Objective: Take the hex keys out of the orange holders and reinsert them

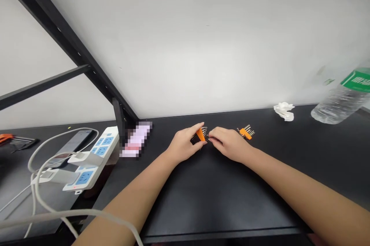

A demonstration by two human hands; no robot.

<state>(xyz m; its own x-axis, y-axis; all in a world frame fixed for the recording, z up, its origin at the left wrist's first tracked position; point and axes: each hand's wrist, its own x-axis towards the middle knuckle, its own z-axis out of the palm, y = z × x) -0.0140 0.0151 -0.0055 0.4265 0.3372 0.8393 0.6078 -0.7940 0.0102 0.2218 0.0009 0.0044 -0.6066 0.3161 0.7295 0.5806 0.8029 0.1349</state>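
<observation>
My left hand pinches an orange bit holder between thumb and fingers, just above the black table. Several slim metal bits stick out of the holder's right side. Close beside those tips, my right hand has its fingertips pressed together; a small dark thing seems to be at them, too small to name. A second orange holder with several metal bits lies on the table just behind my right hand.
At the left are a white power strip with plugs and looping white cables, a phone and another orange tool set. A black metal frame rises there. Crumpled tissue and a water bottle stand at the right by the wall.
</observation>
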